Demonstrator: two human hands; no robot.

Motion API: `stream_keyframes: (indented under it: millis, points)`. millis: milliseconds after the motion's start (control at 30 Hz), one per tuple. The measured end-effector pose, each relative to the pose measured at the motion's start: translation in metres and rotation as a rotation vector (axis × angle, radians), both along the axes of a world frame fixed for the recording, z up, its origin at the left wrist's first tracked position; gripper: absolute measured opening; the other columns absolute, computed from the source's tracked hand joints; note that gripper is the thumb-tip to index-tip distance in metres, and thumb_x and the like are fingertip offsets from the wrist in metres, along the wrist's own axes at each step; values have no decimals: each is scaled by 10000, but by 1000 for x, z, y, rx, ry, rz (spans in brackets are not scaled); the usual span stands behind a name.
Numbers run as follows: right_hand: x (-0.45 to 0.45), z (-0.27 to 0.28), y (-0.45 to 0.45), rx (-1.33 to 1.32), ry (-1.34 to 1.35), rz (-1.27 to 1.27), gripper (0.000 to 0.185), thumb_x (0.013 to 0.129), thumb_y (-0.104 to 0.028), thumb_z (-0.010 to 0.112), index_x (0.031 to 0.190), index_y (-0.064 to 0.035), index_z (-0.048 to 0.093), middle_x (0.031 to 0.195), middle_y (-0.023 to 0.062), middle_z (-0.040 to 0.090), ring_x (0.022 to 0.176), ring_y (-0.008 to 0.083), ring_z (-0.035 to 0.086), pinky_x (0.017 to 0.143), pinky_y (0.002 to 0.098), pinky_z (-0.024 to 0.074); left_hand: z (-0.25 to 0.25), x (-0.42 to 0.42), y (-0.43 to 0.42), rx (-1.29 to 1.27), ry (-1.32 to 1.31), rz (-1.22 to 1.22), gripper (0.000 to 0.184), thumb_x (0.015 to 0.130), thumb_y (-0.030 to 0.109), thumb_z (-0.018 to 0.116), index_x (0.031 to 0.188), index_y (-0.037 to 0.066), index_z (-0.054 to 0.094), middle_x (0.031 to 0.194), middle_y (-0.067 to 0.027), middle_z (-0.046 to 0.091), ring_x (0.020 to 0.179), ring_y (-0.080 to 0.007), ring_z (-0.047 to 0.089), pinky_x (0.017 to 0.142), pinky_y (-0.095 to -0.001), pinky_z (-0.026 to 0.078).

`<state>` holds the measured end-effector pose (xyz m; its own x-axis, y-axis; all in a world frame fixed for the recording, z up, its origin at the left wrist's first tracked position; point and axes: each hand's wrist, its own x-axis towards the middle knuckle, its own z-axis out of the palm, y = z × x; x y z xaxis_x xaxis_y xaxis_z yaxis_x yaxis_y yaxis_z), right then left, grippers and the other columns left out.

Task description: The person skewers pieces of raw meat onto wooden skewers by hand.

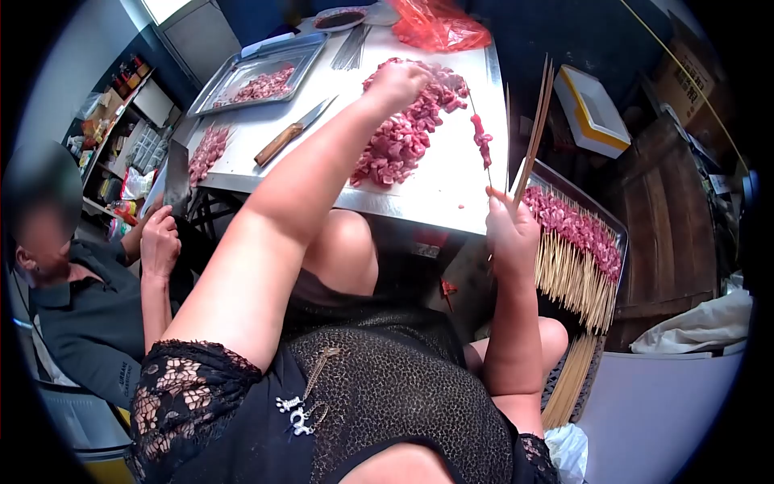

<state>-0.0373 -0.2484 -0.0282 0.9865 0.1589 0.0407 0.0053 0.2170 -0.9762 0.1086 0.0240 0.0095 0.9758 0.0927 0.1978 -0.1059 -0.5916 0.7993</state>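
My right hand is closed on a thin skewer, which stands upright with a few pieces of raw meat threaded on it. Several bare bamboo skewers also rise from this hand. My left hand is at the far part of a pile of cut raw meat on the white table. Its fingers are curled together over the meat, and what lies between them is hidden.
Right of the table, a tray holds rows of meat skewers. A knife, metal tray with meat bits and red plastic bag lie on the table. At left, a co-worker's hand is near an upright cleaver.
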Motion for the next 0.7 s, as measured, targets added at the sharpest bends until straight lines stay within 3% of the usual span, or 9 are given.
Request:
stream_keyframes:
  millis: [67, 133, 233, 300, 367, 467, 567, 633, 700]
  points:
    - [-2, 2, -1, 1, 5, 28, 206, 914, -96, 548, 1070, 22, 611, 598, -79, 439, 481, 0, 355, 437, 158, 265, 1, 18, 13, 20, 21, 106, 254, 893, 242, 585, 1068, 75, 662, 949, -70, 680, 843, -123, 608, 791, -274, 469]
    - [2, -1, 0, -19, -16, 21, 210, 914, -98, 549, 1075, 24, 610, 597, -79, 437, 481, 1, 355, 439, 160, 268, 15, 24, 12, 320, 258, 185, 243, 856, 250, 623, 1035, 96, 678, 951, -85, 677, 838, -174, 630, 805, -288, 470]
    - [5, 0, 1, 2, -18, 18, 219, 916, -103, 547, 1084, 26, 606, 603, -80, 436, 492, 0, 357, 448, 158, 270, 1, 27, 14, 678, 18, 115, 229, 819, 236, 642, 1018, 131, 687, 882, -102, 680, 787, -241, 647, 759, -321, 487]
    - [3, 0, 2, 19, 1, 24, 224, 917, -106, 546, 1088, 27, 604, 606, -80, 435, 498, 0, 358, 452, 158, 270, 5, 19, 14, 623, 12, 103, 228, 804, 232, 655, 1014, 151, 690, 870, -111, 678, 793, -237, 647, 746, -326, 489]
    - [2, 1, 4, -16, 11, 42, 262, 918, -125, 513, 1097, 59, 572, 611, -84, 422, 484, -1, 339, 443, 159, 246, 15, 3, 14, 356, -4, 133, 206, 814, 228, 667, 998, 141, 695, 860, -58, 689, 745, -149, 635, 685, -285, 485]
    - [-1, -1, 5, -32, -1, 65, 247, 915, -105, 513, 1098, 49, 576, 624, -90, 426, 503, -3, 345, 458, 159, 251, 10, -6, 30, -418, -30, 53, 239, 838, 188, 665, 982, -4, 671, 906, -72, 679, 730, -111, 610, 677, -233, 491]
    - [-4, -5, 6, -47, -13, 93, 235, 914, -106, 531, 1088, 40, 594, 628, -85, 448, 508, -4, 356, 463, 156, 266, 22, -37, 17, -808, 77, 24, 198, 897, 116, 541, 1019, -34, 588, 945, -177, 663, 852, -231, 663, 752, -317, 550]
    - [-5, -9, 8, -49, -12, 95, 225, 916, -110, 545, 1076, 34, 610, 629, -79, 469, 511, -4, 366, 467, 153, 279, 28, -55, 1, -833, 103, -30, 222, 958, 110, 411, 1052, -43, 540, 998, -193, 648, 906, -244, 660, 817, -343, 554]
    - [-5, -12, 7, -98, -35, 103, 221, 914, -109, 549, 1078, 23, 614, 638, -76, 491, 520, -9, 379, 476, 149, 295, 29, -68, -19, -907, 132, -53, 251, 964, 133, 384, 1052, -55, 525, 1019, -232, 629, 922, -284, 654, 834, -365, 549]
